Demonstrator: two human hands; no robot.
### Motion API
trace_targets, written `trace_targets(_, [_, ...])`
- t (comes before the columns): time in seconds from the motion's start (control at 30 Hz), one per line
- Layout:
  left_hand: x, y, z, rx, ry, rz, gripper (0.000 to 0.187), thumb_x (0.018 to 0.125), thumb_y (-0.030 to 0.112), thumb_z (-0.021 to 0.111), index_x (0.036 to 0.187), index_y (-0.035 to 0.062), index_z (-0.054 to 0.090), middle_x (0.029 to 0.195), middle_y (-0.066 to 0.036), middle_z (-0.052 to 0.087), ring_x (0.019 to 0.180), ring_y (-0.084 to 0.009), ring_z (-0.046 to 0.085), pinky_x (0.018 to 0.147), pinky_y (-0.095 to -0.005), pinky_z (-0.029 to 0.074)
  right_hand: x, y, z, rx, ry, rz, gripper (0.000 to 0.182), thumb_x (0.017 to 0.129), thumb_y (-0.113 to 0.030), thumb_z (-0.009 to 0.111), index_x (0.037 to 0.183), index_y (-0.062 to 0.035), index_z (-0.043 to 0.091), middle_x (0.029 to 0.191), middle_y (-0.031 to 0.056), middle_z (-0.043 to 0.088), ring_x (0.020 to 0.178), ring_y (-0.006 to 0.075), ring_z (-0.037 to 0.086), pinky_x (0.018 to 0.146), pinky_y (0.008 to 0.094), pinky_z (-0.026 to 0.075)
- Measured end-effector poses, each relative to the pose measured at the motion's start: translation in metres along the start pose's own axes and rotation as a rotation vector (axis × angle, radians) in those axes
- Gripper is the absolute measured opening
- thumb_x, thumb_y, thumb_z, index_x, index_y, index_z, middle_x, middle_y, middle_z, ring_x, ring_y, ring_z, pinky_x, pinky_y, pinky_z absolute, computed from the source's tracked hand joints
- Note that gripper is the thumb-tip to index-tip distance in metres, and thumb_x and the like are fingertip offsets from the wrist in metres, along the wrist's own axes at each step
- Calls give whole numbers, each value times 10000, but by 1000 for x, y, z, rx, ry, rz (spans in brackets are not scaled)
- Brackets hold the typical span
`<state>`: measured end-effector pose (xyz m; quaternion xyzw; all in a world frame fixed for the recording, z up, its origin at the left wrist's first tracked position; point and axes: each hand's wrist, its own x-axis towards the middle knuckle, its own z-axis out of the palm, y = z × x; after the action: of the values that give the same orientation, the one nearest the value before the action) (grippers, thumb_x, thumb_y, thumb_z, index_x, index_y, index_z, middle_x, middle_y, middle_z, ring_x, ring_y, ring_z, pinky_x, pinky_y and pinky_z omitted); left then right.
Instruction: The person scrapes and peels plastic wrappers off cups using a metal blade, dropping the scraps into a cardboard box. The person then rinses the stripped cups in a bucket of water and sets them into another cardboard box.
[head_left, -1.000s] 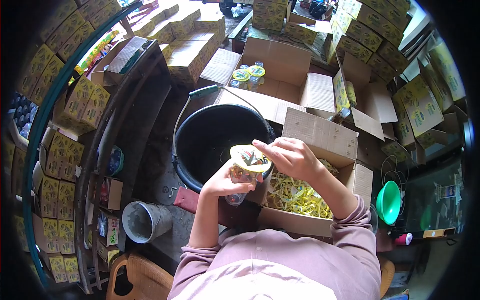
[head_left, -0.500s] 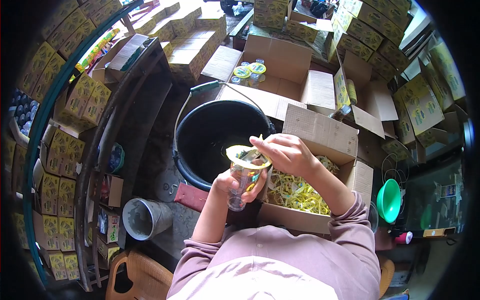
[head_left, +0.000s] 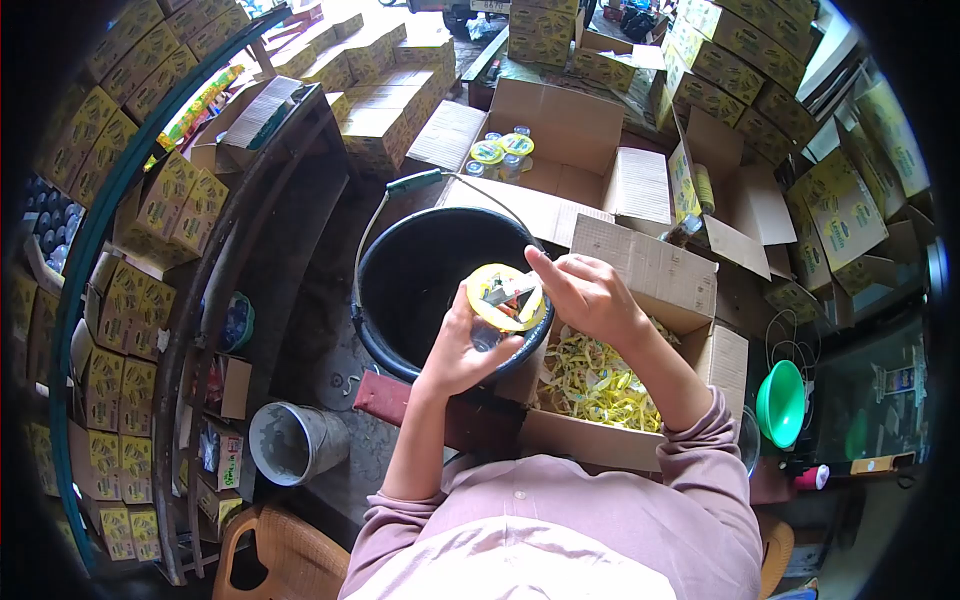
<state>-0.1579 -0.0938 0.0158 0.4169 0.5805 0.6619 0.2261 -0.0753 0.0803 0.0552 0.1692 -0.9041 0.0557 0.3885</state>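
Clear cup [head_left: 498,316]: held up in front of me, over the near right part of the black bucket [head_left: 405,275] as I look down.
Long axis: tilted; the yellow rim [head_left: 488,273] faces up towards my eyes, and the base points down and to my left, partly hidden by my palm.
Left hand [head_left: 455,345]: closed on the cup, fingers round its far left side, thumb across the near side; it is the nearer hand, in full contact.
Right hand [head_left: 592,292]: raised at the upper right of the rim, index finger extended, the rest bent; I cannot tell whether the fingertips touch the rim or pinch anything.
Key relation: the rim lies to the left of my right fingertips and slightly below them in view, just beside them, its right edge the closest part.
Cup top: a loose grey piece [head_left: 512,293] shows within the yellow ring; too small to tell what it is.
Yellow strips [head_left: 600,385]: heaped in the open carton [head_left: 590,440] below my right forearm, apart from the cup.
Other cups [head_left: 505,152]: grouped in the large box [head_left: 555,125] beyond the bucket, well away from both hands.
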Motion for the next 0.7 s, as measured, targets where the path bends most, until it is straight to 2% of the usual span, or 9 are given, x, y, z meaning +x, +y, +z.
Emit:
trace_targets(0.03, [2, 5, 3, 193, 42, 92, 574, 673, 78, 665, 1174, -25, 405, 1011, -118, 584, 940, -158, 575, 809, -267, 456, -1, 0, -2, -9, -19, 7, 601, 686, -20, 590, 1267, -16, 434, 616, 17, 505, 574, 123, 543, 576, 261, 501])
trace_targets(0.13, [4, 5, 12, 280, 123, 56, 523, 642, 95, 713, 1085, -47, 476, 905, -117, 622, 809, -146, 614, 716, -243, 488, -6, -1, -4, -36, -38, 1, 590, 691, -30, 590, 1262, -16, 441, 625, 14, 516, 579, 121, 547, 590, 261, 510])
trace_targets(0.23, [4, -4, 11, 170, 66, 17, 450, 648, 76, 704, 1035, -50, 513, 887, -109, 631, 774, -125, 615, 674, -229, 492, -7, -2, -3, -38, -18, -15, 586, 690, -39, 592, 1257, -14, 446, 629, 9, 521, 590, 118, 554, 601, 259, 514])
trace_targets(0.33, [2, -9, 6, 84, -34, -58, 438, 660, 61, 691, 1047, -35, 509, 916, -83, 617, 815, -94, 590, 696, -227, 481, -10, -2, 0, -31, -22, -35, 590, 686, -45, 596, 1255, -9, 447, 641, 9, 530, 606, 115, 562, 610, 254, 517])
trace_targets(0.47, [0, 5, 1, -193, -170, -228, 422, 670, 47, 676, 1052, -8, 506, 931, -21, 567, 842, -64, 529, 737, -219, 451, -9, -1, 0, 2, -57, -55, 588, 686, -54, 598, 1251, 4, 446, 673, 14, 553, 623, 114, 570, 617, 247, 520])
trace_targets(0.57, [1, -1, -7, -275, -291, -263, 455, 665, 46, 675, 1077, 8, 486, 900, -20, 572, 809, -70, 532, 728, -215, 449, -6, -3, 2, 11, -26, -82, 577, 695, -70, 603, 1243, 17, 448, 698, 17, 570, 637, 115, 579, 616, 244, 521])
trace_targets(0.7, [-1, -2, -10, -493, -368, -369, 416, 660, 34, 657, 1043, 20, 496, 837, -40, 577, 718, -95, 562, 637, -232, 477, 2, -4, 1, 84, -15, -116, 571, 697, -88, 615, 1229, 37, 451, 709, 17, 578, 661, 120, 592, 616, 243, 524])
